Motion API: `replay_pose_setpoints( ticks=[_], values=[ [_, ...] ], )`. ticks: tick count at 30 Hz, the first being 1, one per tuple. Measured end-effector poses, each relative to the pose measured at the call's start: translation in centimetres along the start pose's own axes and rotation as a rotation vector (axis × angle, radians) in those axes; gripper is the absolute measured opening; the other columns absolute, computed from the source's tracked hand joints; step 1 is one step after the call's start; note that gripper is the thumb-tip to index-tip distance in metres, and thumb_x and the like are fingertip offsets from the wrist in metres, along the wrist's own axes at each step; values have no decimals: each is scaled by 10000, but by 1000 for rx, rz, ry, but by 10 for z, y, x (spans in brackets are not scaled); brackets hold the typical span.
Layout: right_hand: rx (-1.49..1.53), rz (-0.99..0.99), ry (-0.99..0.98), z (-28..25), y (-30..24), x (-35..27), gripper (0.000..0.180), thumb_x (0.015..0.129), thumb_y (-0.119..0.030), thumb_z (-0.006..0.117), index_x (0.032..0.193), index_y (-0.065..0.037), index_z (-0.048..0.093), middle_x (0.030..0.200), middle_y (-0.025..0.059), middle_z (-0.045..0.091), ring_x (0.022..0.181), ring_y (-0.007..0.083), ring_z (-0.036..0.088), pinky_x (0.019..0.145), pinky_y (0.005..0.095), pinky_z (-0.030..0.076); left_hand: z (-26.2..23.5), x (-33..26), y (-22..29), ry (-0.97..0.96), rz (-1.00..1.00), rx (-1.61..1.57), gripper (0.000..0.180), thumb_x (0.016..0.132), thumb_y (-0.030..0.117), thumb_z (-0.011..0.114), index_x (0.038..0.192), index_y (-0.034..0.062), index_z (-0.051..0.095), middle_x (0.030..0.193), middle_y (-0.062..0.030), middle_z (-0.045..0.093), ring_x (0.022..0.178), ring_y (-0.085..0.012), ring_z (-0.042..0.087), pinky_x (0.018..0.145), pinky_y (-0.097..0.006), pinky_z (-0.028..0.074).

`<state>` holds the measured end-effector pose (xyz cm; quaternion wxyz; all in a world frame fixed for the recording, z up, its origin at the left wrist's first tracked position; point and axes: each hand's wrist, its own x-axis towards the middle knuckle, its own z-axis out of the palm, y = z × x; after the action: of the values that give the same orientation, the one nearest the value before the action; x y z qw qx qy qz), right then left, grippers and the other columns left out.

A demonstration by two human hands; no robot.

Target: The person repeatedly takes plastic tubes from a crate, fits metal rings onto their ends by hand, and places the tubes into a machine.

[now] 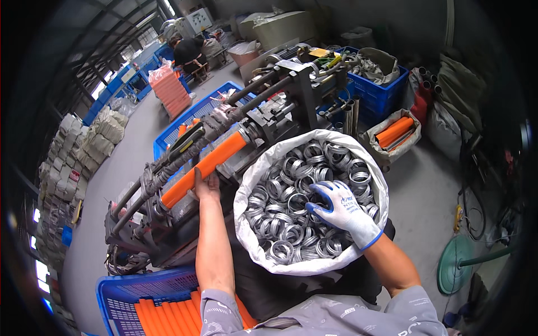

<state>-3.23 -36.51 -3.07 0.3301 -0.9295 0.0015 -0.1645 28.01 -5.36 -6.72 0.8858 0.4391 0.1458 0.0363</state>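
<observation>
A long orange tube [204, 169] lies slantwise along a metal machine [269, 120]. My bare left hand [208, 185] is closed round the tube's underside near its middle, thumb along the near side. In front of me to the right stands a white woven sack [261, 255] with its rim rolled down, filled with silvery metal rings [291, 234]. My right hand [338, 207], in a white glove with blue fingertips, reaches down onto the rings from the right. Its thumb and fingers are bent and apart over them, and no ring shows lifted between them.
A blue crate [120, 302] with several orange tubes [168, 316] is at the lower left. Another blue crate [232, 89] stands behind the machine. Orange tubes fill a small sack [397, 134] at the right, above a green round base [455, 263]. A person [188, 53] sits far back.
</observation>
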Motion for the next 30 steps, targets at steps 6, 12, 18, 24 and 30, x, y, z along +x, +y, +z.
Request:
replay_pose_setpoints(
  ticks=[6, 12, 18, 24, 30],
  values=[
    [-45, -82, -21, 1, -4, 4, 508, 874, -398, 724, 1249, -62, 657, 1181, 175, 662, 1158, 352, 599, 1105, 486, 372, -11, 9, -13, 9, -26, 10, 669, 831, 542, 775, 1322, 125, 594, 1247, -34, 675, 1171, -221, 619, 1089, -409, 375],
    [-165, -121, -140, -12, -2, -4, 601, 850, -450, 724, 1294, -54, 638, 1223, 163, 655, 1210, 342, 567, 1151, 505, 319, 25, -14, -24, -65, -187, 77, 820, 790, 649, 742, 1394, 141, 518, 1401, -102, 542, 1357, -266, 429, 1152, -464, 265],
    [-197, -134, -191, -12, -11, -6, 688, 824, -447, 754, 1361, -52, 583, 1221, 173, 655, 1220, 333, 567, 1169, 509, 302, 4, -12, -17, -36, -91, 78, 902, 802, 641, 733, 1464, 103, 441, 1475, -169, 485, 1421, -318, 370, 1162, -523, 196],
    [-213, -210, -91, 11, -7, 5, 466, 753, -289, 792, 1159, -78, 703, 1023, 163, 710, 1079, 347, 624, 1122, 481, 364, -31, -32, 5, -108, -86, 413, 800, 922, 619, 628, 1469, 63, 448, 1423, -188, 548, 1332, -331, 515, 1108, -501, 353],
    [-280, -142, -181, -2, -7, 6, 546, 745, -179, 794, 1258, -84, 635, 1225, 163, 652, 1194, 368, 571, 1137, 501, 338, -184, -124, 29, -106, 119, 456, 490, 925, 236, 741, 1302, -37, 587, 1185, -153, 691, 1080, -248, 675, 941, -362, 524]
  ],
)
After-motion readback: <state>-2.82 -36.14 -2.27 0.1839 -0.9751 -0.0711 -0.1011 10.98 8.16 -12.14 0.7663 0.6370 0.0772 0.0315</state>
